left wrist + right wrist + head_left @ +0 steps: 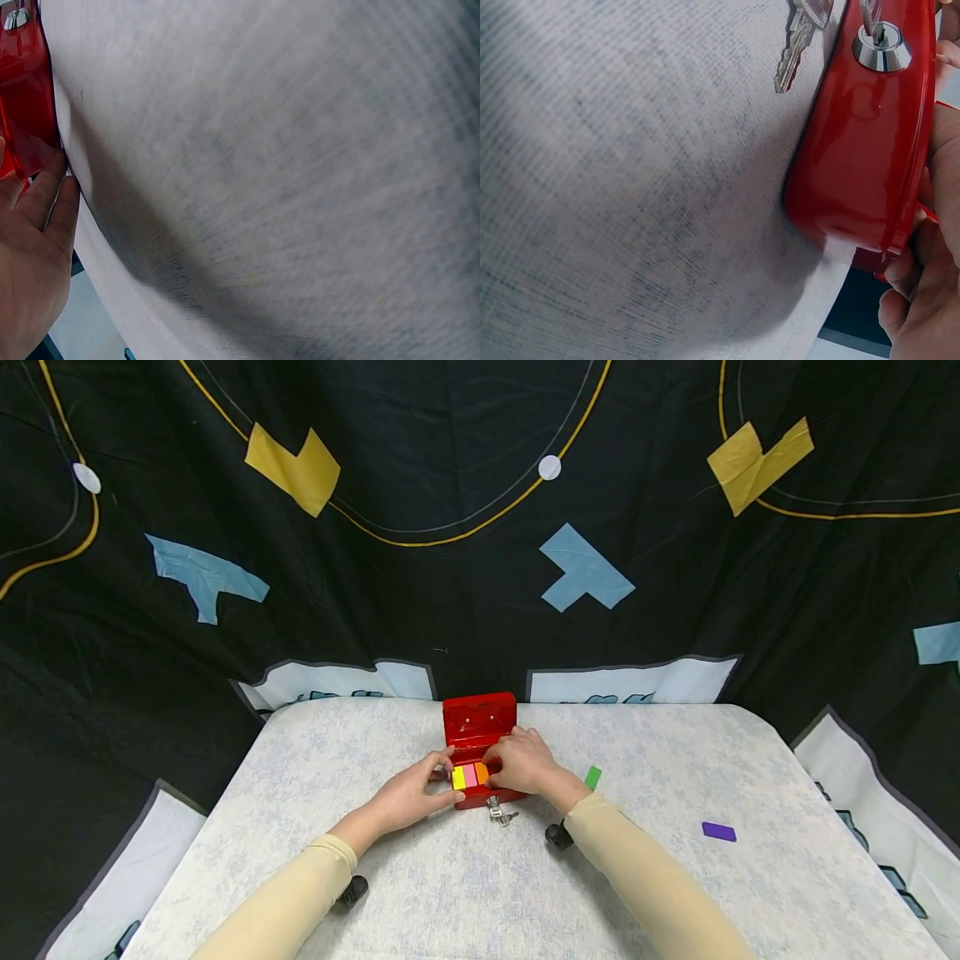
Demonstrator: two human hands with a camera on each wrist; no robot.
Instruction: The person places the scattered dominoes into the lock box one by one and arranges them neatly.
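A red metal cash box point(474, 801) stands with its lid point(478, 718) raised. Side by side inside it lie a yellow block point(458, 777), a pink block point(469, 775) and an orange block point(482, 772). The left hand point(411, 792) grips the box's left end, thumb at the front and forefinger toward the back. From the right, the right hand point(525, 762) reaches over the box and pinches the orange block; its fingertips are partly hidden. Keys point(496, 812) hang at the front lock point(882, 46), one of them inserted.
A green block point(592, 777) lies right of the box, partly behind the right forearm. Farther right is a purple block point(718, 832). A pale patterned cloth covers the table point(637, 877); a dark printed curtain point(480, 593) hangs behind it.
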